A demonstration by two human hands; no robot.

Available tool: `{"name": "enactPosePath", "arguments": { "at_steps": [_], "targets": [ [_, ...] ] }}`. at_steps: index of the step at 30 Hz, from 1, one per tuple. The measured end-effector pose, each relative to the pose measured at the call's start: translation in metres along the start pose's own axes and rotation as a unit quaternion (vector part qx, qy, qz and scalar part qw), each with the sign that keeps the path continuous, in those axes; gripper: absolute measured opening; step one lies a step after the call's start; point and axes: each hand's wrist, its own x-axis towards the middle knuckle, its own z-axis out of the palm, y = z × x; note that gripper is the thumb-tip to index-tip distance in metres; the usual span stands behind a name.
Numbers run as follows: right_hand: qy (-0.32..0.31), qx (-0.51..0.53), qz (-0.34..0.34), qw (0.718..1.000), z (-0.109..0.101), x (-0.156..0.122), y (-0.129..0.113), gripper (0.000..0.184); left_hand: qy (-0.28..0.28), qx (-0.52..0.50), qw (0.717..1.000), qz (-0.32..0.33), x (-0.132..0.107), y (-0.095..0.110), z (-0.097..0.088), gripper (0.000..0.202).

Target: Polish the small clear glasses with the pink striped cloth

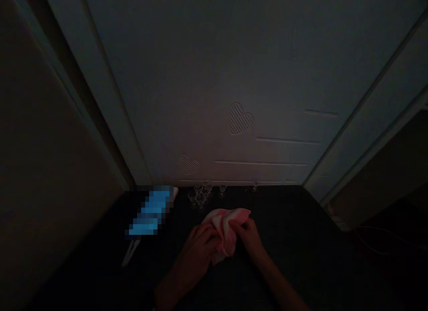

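A crumpled pink and white cloth (pixel 224 231) is bunched up between my two hands, just above or on the dark table. My left hand (pixel 199 246) is closed on its left side, with curled fingers. From the right, my right hand (pixel 249 237) pinches a fold of the same cloth with thumb and fingers. Whether anything lies inside the cloth is hidden. Just beyond it, a cluster of small clear stemmed glasses (pixel 200 196) stands near the back edge. One more small glass (pixel 223 189) is set a little to their right.
Farther right at the back is another small clear piece (pixel 255 186). To the left lies a device with a bright blue, pixelated screen (pixel 152 210), and a thin white object (pixel 130 252) below it. A pale panel with carved hearts (pixel 240 118) rises behind the dark table (pixel 284 222). Light is dim.
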Motion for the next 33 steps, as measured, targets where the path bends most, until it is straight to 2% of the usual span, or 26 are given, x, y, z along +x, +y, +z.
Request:
{"name": "enactPosePath", "arguments": {
  "at_steps": [3,8,10,14,17,22,26,29,33],
  "targets": [
    [0.000,-0.013,-0.011,1.000,0.001,-0.002,-0.002,0.025,0.006,0.008,1.000,0.002,0.001,0.003,0.000,0.025],
    [-0.100,-0.035,-0.056,0.993,0.004,-0.013,-0.013,0.032,0.028,0.018,0.999,-0.023,-0.005,-0.006,0.013,0.027],
    [-0.101,-0.033,-0.069,0.992,0.003,-0.016,-0.016,0.036,0.036,0.024,0.999,-0.033,-0.008,-0.011,0.018,0.024],
    [-0.142,-0.040,-0.102,0.984,0.003,-0.016,-0.021,0.041,0.042,0.032,0.997,-0.051,-0.011,-0.019,0.025,0.026],
    [-0.156,-0.092,-0.154,0.971,0.005,-0.014,-0.021,0.035,0.050,0.025,0.997,-0.061,-0.011,-0.022,0.027,0.026],
    [-0.134,-0.135,-0.207,0.960,0.011,-0.013,-0.018,0.015,0.124,0.035,0.988,-0.089,-0.010,-0.025,0.028,0.019],
    [-0.107,-0.163,-0.182,0.964,0.012,-0.014,-0.018,0.022,0.155,0.019,0.984,-0.088,-0.007,-0.028,0.025,0.015],
    [-0.123,-0.172,-0.151,0.966,0.011,-0.014,-0.019,0.031,0.166,-0.016,0.981,-0.102,-0.007,-0.028,0.024,0.012],
    [-0.145,-0.148,-0.112,0.972,0.013,-0.015,-0.020,0.029,0.159,-0.070,0.973,-0.149,-0.007,-0.027,0.025,0.010]
  ]
}}
